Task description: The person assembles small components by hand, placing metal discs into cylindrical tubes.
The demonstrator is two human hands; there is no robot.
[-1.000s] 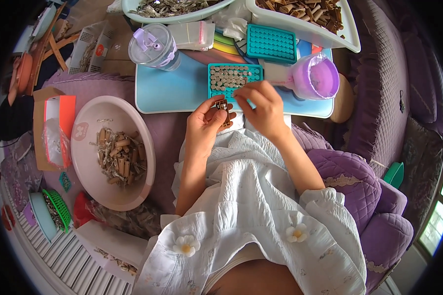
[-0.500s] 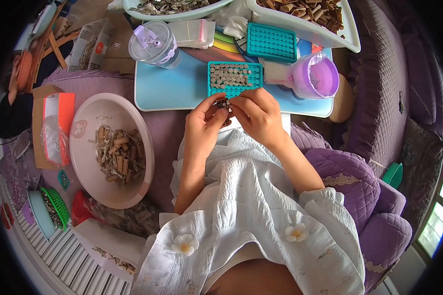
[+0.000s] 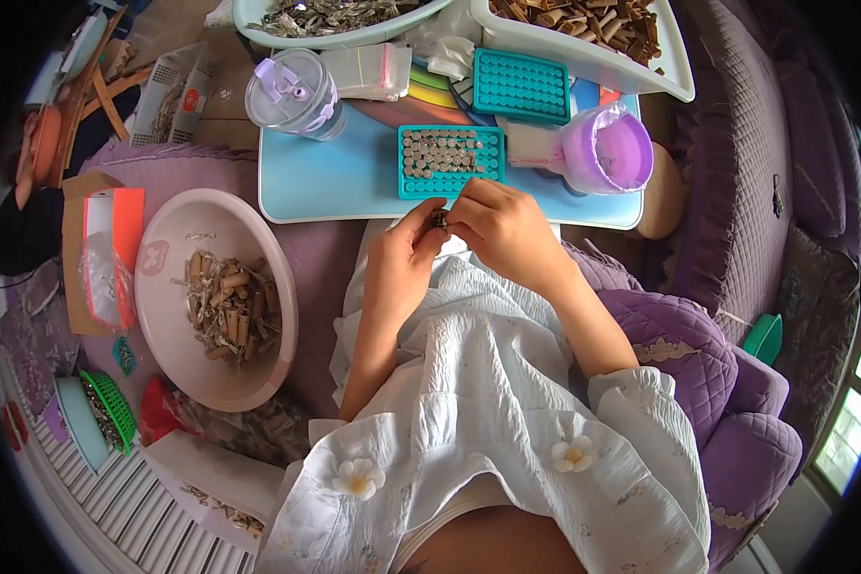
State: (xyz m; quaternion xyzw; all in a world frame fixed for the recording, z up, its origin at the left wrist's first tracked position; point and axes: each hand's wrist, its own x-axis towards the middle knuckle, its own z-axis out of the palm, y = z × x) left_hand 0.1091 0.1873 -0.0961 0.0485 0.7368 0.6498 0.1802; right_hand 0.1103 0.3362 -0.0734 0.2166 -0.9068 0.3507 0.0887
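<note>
Over my lap, close to the table's near edge, my left hand [image 3: 400,266] pinches a small dark piece with light spots [image 3: 439,220] between thumb and fingers. The fingertips of my right hand [image 3: 509,234] are closed against its other side. Fingers cover most of the piece, so its kind cannot be made out. Just beyond my hands lies a teal tray of small round cups [image 3: 491,170]. Silver-grey round pieces [image 3: 430,151] fill many of its cups, mostly toward the left and far side.
A second teal tray [image 3: 521,86], a lidded clear cup [image 3: 297,100] and a purple-rimmed container [image 3: 631,153] stand on the blue table [image 3: 330,177]. Tubs of metallic pieces [image 3: 258,38] and brown pieces [image 3: 674,67] sit behind. At left is a pink basin [image 3: 158,316] holding brown tubes.
Both hands have come slightly nearer to me, and my right hand has turned further over the small piece. A brown part seen hanging below it is now hidden. The view has shifted a little.
</note>
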